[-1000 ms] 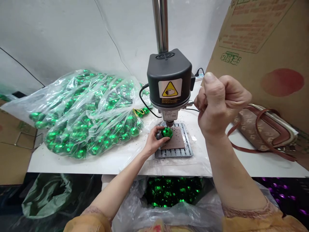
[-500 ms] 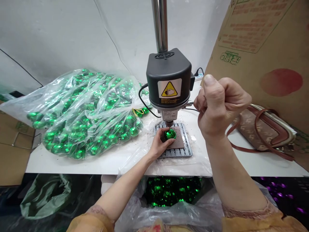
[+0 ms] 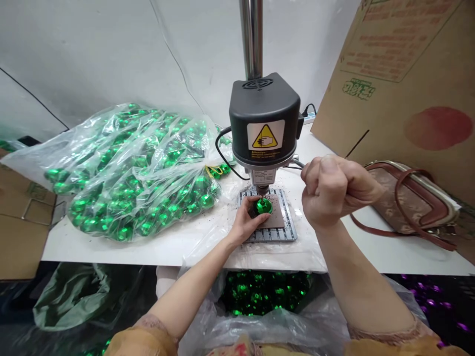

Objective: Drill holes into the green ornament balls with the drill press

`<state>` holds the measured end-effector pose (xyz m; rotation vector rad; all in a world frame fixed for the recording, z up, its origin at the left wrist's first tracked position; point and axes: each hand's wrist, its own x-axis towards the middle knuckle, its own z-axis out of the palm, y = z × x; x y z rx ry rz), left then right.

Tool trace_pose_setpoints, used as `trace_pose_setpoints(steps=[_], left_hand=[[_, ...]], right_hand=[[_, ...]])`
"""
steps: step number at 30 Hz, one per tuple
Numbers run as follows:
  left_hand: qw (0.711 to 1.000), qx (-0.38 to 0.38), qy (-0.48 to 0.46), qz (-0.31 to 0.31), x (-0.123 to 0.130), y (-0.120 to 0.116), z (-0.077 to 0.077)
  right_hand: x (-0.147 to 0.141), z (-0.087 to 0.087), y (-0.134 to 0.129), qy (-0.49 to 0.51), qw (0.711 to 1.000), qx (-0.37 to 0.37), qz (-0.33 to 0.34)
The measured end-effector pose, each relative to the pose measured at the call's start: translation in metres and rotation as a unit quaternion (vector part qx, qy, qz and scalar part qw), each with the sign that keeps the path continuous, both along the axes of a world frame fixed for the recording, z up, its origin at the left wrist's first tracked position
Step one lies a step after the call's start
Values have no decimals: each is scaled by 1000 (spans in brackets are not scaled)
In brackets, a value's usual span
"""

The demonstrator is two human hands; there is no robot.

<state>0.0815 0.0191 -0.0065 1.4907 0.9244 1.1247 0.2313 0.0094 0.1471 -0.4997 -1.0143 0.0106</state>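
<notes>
A black bench drill press [image 3: 264, 121] with a yellow warning sticker stands on the white table. Under its chuck, my left hand [image 3: 248, 217] grips a shiny green faceted ball [image 3: 264, 205], thumb and fingers round its sides. The ball rests on a brown square pad [image 3: 276, 212] over the slotted grey base plate [image 3: 290, 232]. The drill bit appears to meet the top of the ball. My right hand [image 3: 336, 190] is closed in a fist round the drill press lever [image 3: 299, 163] at the machine's right; most of the lever is hidden by the fingers.
A clear plastic bag [image 3: 148, 173] full of green balls lies at left. More green balls sit in an open bag [image 3: 267, 291] below the table edge. A brown handbag [image 3: 411, 198] and a large cardboard box [image 3: 404, 99] stand at right. Dark shavings dot the table.
My right hand has come down with the lever, and the chuck sits slightly lower over the ball. My left hand keeps its hold on the ball. The view has shifted a little.
</notes>
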Motion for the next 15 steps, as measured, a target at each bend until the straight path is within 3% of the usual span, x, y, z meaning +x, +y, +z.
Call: trace_pose_setpoints(steps=[15], left_hand=[[1000, 2, 8, 7, 0, 1, -1]], right_hand=[[5, -21, 6, -46, 992, 116, 25]])
